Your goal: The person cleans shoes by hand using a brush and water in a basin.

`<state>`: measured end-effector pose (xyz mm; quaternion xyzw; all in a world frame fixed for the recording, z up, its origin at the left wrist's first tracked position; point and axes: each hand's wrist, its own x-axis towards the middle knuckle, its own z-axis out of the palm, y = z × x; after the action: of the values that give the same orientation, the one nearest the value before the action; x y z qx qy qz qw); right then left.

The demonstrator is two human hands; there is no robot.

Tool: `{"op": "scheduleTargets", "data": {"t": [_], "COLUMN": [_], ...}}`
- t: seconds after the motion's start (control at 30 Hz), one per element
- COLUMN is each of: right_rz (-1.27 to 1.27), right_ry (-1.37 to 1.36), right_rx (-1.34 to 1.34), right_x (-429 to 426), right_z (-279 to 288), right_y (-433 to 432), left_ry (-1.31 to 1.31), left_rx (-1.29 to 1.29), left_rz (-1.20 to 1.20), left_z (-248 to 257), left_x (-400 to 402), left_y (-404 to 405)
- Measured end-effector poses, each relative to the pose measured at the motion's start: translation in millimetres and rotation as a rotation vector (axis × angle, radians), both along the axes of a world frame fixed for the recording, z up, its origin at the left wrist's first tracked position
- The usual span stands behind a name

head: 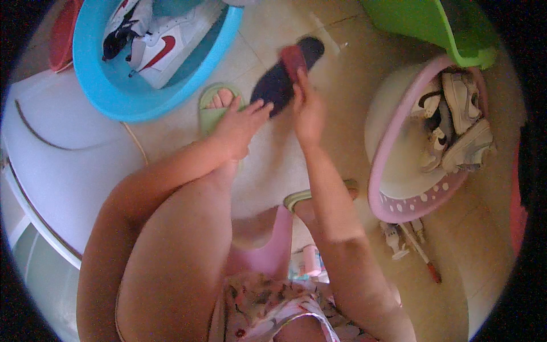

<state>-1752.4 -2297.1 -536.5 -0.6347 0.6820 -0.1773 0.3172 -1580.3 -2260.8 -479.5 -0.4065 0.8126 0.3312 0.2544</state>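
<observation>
A dark shoe insole [273, 87] lies slantwise on the tiled floor before me. My right hand [310, 113] is closed around a red block-shaped object [293, 62], probably a scrubbing brush, and holds it against the upper part of the insole. Motion blur hides its underside. At the insole's near end, fingertips of my left hand [239, 128] rest on its edge, with the fingers spread and the thumb away from it. That hand is just beside my foot in a green slipper [209, 117].
A blue basin [141, 107] holds white sneakers [166, 47] with a red mark. White shoes [463, 111] sit in the pink-rimmed basin [376, 184] at right. A green tub [410, 19] stands behind it. A slim brush [419, 248] lies on the floor. A pink stool [267, 256] is below me.
</observation>
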Motion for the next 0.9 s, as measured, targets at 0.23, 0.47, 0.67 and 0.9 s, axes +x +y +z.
{"op": "scheduleTargets", "data": {"t": [0.23, 0.47, 0.67, 0.9], "right_rz": [-0.095, 0.358, 0.023, 0.151], "right_ry": [0.035, 0.191, 0.228, 0.066], "right_rx": [-0.081, 0.209, 0.005, -0.039], "right_x": [4, -6, -10, -23], "right_z": [1, 32, 4, -8], "right_y": [-33, 31, -35, -39], "left_ry": [0.021, -0.038, 0.013, 0.009], "left_rx": [-0.016, -0.079, -0.106, -0.148], "left_rz": [0.062, 0.066, 0.068, 0.053], "left_z": [0, -11, -13, -11], "left_x": [-8, -9, -7, -7], "left_y": [-31, -17, -8, -11]}}
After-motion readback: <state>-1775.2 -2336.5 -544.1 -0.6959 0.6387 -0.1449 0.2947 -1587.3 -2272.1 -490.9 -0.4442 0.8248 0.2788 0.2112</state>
